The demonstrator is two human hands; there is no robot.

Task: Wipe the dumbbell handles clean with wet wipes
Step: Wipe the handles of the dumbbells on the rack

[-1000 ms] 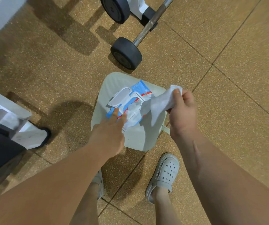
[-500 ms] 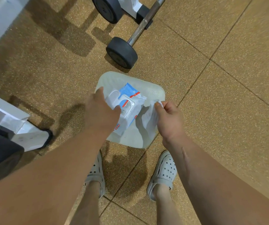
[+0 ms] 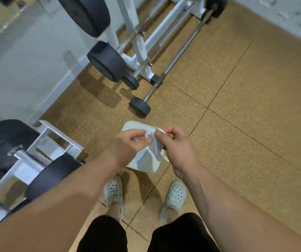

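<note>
Both hands are held over the stool, near centre, with a wipe hanging between them. Left hand: fingers curled, thumb and fingertips pinching the wipe's left edge. Right hand: thumb and forefinger pinching the wipe's top, other fingers curled in. The pack lies on the stool, mostly hidden by the hands. The dumbbell lies on the floor farther off, its bar running far-right beside the white rack. Picture blurred.
</note>
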